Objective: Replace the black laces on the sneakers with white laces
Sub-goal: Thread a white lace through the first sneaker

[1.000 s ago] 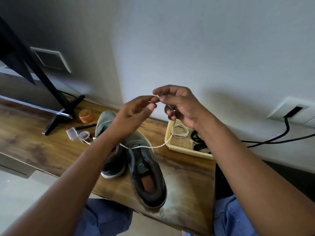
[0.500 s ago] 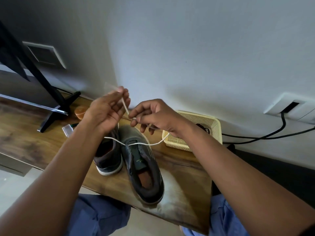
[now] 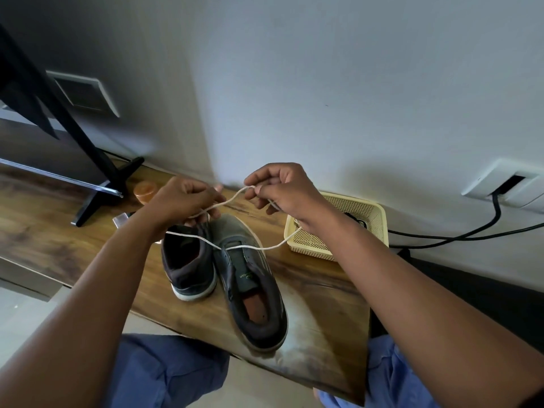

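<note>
Left hand and right hand, fingers curled, pinching white lace above sneakers; basket at 3 o'clock, near table edge.

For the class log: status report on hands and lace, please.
Left hand and right hand both pinch white lace. Lace slack across sneakers, unthreaded. Nothing in the way.

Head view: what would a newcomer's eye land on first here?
Both hands, left hand and right hand, pinch a white lace stretched between them above two dark sneakers on the wooden table. A cream basket sits to the right.
</note>
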### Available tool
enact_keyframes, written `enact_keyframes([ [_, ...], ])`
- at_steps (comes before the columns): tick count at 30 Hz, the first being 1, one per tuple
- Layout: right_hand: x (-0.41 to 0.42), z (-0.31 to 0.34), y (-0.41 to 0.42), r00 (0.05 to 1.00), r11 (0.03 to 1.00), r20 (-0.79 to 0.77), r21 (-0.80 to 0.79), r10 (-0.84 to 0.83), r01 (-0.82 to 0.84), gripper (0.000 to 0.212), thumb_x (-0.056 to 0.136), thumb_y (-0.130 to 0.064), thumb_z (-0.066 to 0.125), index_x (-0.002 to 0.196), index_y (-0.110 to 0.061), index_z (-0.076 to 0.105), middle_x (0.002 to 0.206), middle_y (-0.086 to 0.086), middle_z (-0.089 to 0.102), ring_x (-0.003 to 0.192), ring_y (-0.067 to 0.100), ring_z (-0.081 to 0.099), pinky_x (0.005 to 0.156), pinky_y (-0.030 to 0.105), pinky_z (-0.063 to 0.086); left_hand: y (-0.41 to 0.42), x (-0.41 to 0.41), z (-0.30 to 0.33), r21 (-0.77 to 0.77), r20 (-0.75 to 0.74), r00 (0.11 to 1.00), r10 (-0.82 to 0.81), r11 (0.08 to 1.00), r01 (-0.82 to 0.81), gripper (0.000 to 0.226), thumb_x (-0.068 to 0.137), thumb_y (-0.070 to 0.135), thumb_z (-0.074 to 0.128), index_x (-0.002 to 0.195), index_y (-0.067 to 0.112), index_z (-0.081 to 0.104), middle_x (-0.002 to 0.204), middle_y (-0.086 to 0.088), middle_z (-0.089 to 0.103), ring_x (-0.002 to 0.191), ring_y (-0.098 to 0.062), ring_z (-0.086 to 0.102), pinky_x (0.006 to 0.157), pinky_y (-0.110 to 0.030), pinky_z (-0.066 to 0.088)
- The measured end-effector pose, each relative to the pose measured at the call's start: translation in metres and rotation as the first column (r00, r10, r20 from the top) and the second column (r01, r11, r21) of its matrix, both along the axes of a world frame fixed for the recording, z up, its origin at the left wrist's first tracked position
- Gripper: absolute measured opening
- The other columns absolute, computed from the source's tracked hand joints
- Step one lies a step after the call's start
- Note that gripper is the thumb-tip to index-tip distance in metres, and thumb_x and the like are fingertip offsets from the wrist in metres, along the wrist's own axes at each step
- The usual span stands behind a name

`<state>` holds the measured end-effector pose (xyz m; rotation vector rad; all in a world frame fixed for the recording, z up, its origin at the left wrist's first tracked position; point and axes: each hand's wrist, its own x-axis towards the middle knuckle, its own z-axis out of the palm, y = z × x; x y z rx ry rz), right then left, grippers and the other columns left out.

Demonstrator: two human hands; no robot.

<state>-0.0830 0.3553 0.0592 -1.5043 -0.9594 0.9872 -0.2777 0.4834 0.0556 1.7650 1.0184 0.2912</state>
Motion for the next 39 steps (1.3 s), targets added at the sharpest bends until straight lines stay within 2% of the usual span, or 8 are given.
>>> enact_keyframes([
  [5,0.008,-0.004,-0.001,0.963,0.968,0.095,0.027,-0.252,0.251,0.028,0.09,0.007,0.052,0.098,-0.008,0.075,0.083,0.007,0.078,0.06,0.013,0.065,0.05,0.018,0.047,0.004,-0.005,0.0,0.009,0.145,0.988,0.05,0.999,-0.052,0.014,0.097,0.013,0.072,0.109,0.009,0.077,0.072,-0.008,0.069,0.06,-0.014,0.051,0.049,-0.014,0.043],
  [9,0.014,-0.005,-0.001,0.938,0.963,0.22,0.035,-0.269,0.268,0.025,0.092,0.0,0.055,0.104,-0.014,0.072,0.081,0.002,0.078,0.065,0.012,0.069,0.058,0.025,0.052,0.003,-0.006,0.015,-0.245,0.43,0.876,0.218,0.962,-0.119,0.007,0.098,0.009,0.067,0.1,0.01,0.074,0.068,-0.002,0.066,0.058,-0.009,0.058,0.054,-0.013,0.049],
  [12,0.021,-0.007,-0.003,0.721,0.983,0.682,-0.02,-0.122,0.185,0.016,0.094,-0.014,0.065,0.106,-0.021,0.074,0.086,-0.005,0.077,0.086,0.016,0.07,0.08,0.033,0.055,0.004,-0.009,0.026,-0.488,0.604,0.698,0.384,0.871,-0.057,0.014,0.1,0.011,0.061,0.095,0.014,0.074,0.073,0.001,0.066,0.064,-0.004,0.062,0.061,-0.011,0.052],
  [16,0.024,-0.01,-0.007,0.531,0.974,0.846,-0.152,0.041,0.166,0.017,0.091,-0.015,0.063,0.097,-0.023,0.077,0.095,-0.004,0.075,0.095,0.023,0.067,0.088,0.039,0.053,0.005,-0.018,0.03,-0.572,0.726,0.502,0.469,0.817,0.064,0.024,0.101,0.006,0.057,0.101,0.015,0.08,0.097,0.0,0.073,0.092,-0.008,0.072,0.082,-0.015,0.057],
  [20,0.023,-0.009,-0.008,0.698,0.978,0.715,-0.119,-0.034,0.17,0.016,0.088,-0.012,0.066,0.09,-0.021,0.079,0.084,-0.008,0.076,0.088,0.015,0.071,0.085,0.037,0.057,0.005,-0.011,0.021,-0.423,0.612,0.721,0.325,0.905,-0.048,0.017,0.102,0.008,0.056,0.107,0.01,0.073,0.098,-0.008,0.076,0.084,-0.014,0.077,0.073,-0.02,0.061],
  [25,0.016,-0.001,-0.003,0.935,0.983,0.318,-0.043,-0.158,0.181,0.011,0.093,-0.007,0.068,0.089,-0.011,0.077,0.073,-0.002,0.077,0.065,0.003,0.072,0.071,0.027,0.057,-0.008,0.006,0.003,-0.323,0.119,0.991,0.055,0.946,-0.014,0.047,0.1,0.049,0.058,0.09,0.011,0.084,0.094,-0.013,0.078,0.062,-0.01,0.069,0.05,-0.017,0.051],
  [31,0.001,0.009,-0.003,0.994,0.993,0.049,0.065,-0.1,0.097,0.009,0.095,-0.006,0.069,0.101,-0.005,0.076,0.087,0.01,0.079,0.068,0.015,0.067,0.058,0.022,0.05,-0.026,0.038,0.001,-0.529,0.087,0.996,0.027,0.848,0.023,0.066,0.099,0.065,0.051,0.103,0.006,0.081,0.1,-0.013,0.08,0.063,-0.01,0.07,0.048,-0.019,0.054],
  [39,-0.001,0.001,-0.004,0.94,0.984,0.293,-0.087,0.174,-0.155,0.015,0.093,-0.001,0.071,0.107,-0.001,0.074,0.078,0.007,0.078,0.061,0.008,0.067,0.061,0.018,0.051,-0.016,0.035,-0.002,-0.507,0.263,0.864,0.429,0.823,-0.254,0.02,0.1,0.029,0.069,0.097,0.011,0.078,0.082,-0.004,0.072,0.061,-0.007,0.059,0.048,-0.015,0.048],
])
